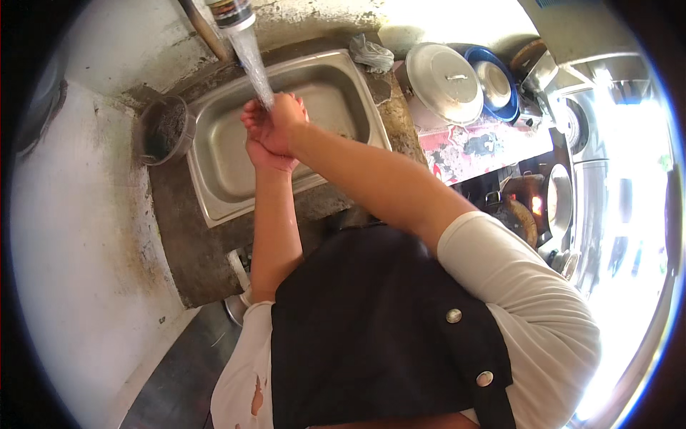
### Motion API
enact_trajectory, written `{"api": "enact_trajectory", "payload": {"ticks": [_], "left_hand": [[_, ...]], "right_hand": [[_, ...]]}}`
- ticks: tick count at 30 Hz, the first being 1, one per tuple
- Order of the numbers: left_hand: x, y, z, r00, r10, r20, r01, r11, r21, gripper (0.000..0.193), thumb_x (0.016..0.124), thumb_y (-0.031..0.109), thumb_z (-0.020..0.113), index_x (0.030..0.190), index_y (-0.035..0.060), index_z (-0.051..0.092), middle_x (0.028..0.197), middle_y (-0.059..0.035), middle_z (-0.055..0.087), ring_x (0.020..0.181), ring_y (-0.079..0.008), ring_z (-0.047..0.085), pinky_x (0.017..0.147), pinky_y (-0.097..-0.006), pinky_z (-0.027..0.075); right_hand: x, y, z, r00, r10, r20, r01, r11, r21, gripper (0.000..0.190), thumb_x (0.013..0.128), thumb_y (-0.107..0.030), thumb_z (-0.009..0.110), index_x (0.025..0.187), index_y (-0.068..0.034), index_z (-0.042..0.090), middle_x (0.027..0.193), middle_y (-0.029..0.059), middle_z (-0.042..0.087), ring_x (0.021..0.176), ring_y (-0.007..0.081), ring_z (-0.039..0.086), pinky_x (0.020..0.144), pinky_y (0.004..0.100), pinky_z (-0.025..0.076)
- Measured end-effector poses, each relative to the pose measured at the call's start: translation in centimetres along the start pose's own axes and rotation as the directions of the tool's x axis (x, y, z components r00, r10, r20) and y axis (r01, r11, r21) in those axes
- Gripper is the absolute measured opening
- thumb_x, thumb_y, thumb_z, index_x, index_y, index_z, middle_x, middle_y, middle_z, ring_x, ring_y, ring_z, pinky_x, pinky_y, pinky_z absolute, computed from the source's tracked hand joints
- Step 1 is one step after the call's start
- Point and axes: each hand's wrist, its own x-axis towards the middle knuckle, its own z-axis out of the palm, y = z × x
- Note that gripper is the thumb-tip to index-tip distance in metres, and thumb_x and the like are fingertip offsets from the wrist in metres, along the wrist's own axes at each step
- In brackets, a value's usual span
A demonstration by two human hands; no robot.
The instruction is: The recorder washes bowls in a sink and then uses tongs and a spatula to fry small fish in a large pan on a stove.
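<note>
My right hand (285,122) lies over my left hand (263,154), palm against palm or wrist, above a stainless steel sink (220,210). A stream of water (252,63) falls onto them from a spout (233,13) with a white rim at the top of the view. The fingers of the two hands overlap, so I cannot make out which belong to which. No object shows in either hand.
On the left, a dark plastic tub (167,131) stands beside the sink. A crumpled plastic bag (371,53) lies at its back right corner. Rightward are a lidded aluminium pot (445,83), a blue basin (513,107) and a fire (536,205) near several pots.
</note>
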Motion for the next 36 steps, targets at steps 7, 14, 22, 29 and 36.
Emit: {"api": "enact_trajectory", "payload": {"ticks": [7,14,22,29,36], "left_hand": [[-0.9,3.3,-5.2,0.873,0.137,-0.468,0.01,0.955,0.297,0.044,0.103,0.046,0.04,0.113,0.0111,0.065,0.101,-0.0126,0.068,0.094,-0.0351,0.064,0.086,-0.0515,0.054],[0.6,2.6,-5.9,0.942,0.163,-0.292,-0.088,0.964,0.252,0.042,0.099,0.05,0.055,0.098,0.0085,0.062,0.085,-0.0109,0.06,0.075,-0.0235,0.059,0.064,-0.0427,0.048],[2.3,4.2,-2.6,0.941,0.18,-0.287,-0.041,0.902,0.431,0.048,0.103,0.047,0.039,0.116,0.0069,0.063,0.107,-0.0169,0.068,0.095,-0.0379,0.065,0.079,-0.0531,0.055],[2.9,5.5,-7.3,0.958,0.159,-0.237,-0.1,0.965,0.243,0.055,0.102,0.061,0.04,0.106,0.0112,0.063,0.101,-0.0135,0.062,0.087,-0.0305,0.061,0.071,-0.0492,0.051],[3.8,2.8,-8.3,0.836,0.245,-0.491,-0.023,0.91,0.414,0.05,0.099,0.058,0.044,0.113,0.0122,0.06,0.098,-0.014,0.063,0.086,-0.032,0.062,0.075,-0.0498,0.054]], "right_hand": [[2.6,3.3,-3.6,0.901,-0.43,-0.062,0.176,0.492,-0.853,0.05,0.099,-0.05,0.057,0.079,-0.005,0.065,0.07,0.0089,0.065,0.069,0.0244,0.065,0.059,0.036,0.05],[1.1,0.8,-2.4,0.771,-0.46,0.44,0.204,-0.475,-0.856,0.043,0.098,-0.05,0.059,0.086,-0.009,0.064,0.086,0.023,0.069,0.086,0.046,0.067,0.073,0.0515,0.053],[0.5,0.4,0.2,0.707,-0.659,0.257,0.173,-0.192,-0.966,0.047,0.097,-0.05,0.058,0.091,-0.005,0.072,0.087,0.0224,0.072,0.086,0.0447,0.069,0.077,0.0512,0.053],[2.7,-0.2,-1.0,0.889,-0.449,0.089,0.151,0.104,-0.983,0.058,0.097,-0.06,0.053,0.101,-0.008,0.077,0.102,0.0223,0.073,0.105,0.0402,0.067,0.097,0.0481,0.047],[1.8,-1.9,-7.4,0.883,-0.306,0.356,0.191,-0.456,-0.869,0.047,0.098,-0.054,0.053,0.103,-0.012,0.073,0.098,0.0223,0.072,0.098,0.0427,0.068,0.087,0.0527,0.053]]}}
